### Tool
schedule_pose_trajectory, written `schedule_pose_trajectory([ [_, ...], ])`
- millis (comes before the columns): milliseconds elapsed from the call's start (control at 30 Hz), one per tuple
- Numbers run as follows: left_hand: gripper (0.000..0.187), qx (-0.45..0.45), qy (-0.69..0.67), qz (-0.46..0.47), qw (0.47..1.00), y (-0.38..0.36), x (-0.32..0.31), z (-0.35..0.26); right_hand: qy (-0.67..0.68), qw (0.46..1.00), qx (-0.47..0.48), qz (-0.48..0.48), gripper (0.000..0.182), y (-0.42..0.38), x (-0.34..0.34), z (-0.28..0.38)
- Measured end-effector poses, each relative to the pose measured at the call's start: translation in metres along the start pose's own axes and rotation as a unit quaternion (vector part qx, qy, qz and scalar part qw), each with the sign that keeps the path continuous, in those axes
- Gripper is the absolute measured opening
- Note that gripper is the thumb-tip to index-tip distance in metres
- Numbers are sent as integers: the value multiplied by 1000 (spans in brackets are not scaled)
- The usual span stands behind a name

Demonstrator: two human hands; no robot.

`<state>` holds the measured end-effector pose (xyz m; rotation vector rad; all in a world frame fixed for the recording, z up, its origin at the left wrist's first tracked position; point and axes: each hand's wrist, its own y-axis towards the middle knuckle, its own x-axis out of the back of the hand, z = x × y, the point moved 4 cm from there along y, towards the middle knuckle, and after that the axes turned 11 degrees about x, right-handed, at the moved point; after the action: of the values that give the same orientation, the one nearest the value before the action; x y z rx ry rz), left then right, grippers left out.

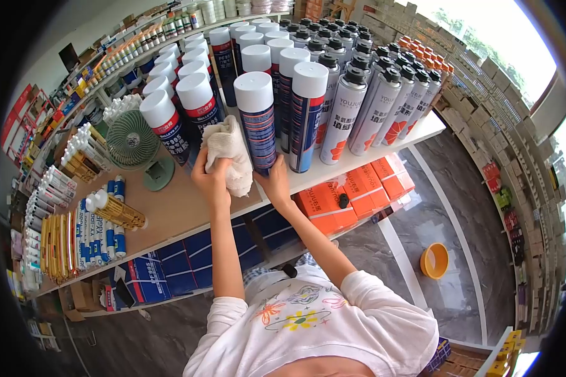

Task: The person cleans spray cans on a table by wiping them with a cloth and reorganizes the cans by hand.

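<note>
My left hand (pixel 212 182) is closed around a bunched cream cloth (pixel 230 151), which lies against the left side of a dark blue foam can (pixel 259 129) with a white cap. My right hand (pixel 275 183) grips that can low down, near its base. The can stands upright at the shelf's front edge with its printed text side facing me. Beside it on the right is another blue and red can (pixel 307 119). Behind and to the left stand several more white-capped cans (pixel 198 100). The cloth hides part of one.
Grey cans with black tops (pixel 341 116) fill the shelf's right side. A green fan (pixel 132 141) and sealant tubes (pixel 100 229) stand on the brown counter (pixel 188 204). Orange boxes (pixel 326 207) sit under the white shelf. A yellow bucket (pixel 434 260) is on the floor.
</note>
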<state>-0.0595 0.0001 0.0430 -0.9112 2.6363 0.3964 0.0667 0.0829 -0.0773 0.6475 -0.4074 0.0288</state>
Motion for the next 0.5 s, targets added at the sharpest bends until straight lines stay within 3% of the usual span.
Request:
schedule_pose_trajectory([
  [200, 32, -50, 12, -14, 999, 19, -8, 1, 82, 995, 14, 51, 89, 11, -3, -31],
  [333, 33, -165, 48, -26, 985, 27, -27, -7, 136, 986, 23, 91, 83, 17, 2, -34],
  [500, 33, -74, 88, -20, 993, 23, -8, 44, 172, 981, 9, 88, 84, 18, 3, -37],
])
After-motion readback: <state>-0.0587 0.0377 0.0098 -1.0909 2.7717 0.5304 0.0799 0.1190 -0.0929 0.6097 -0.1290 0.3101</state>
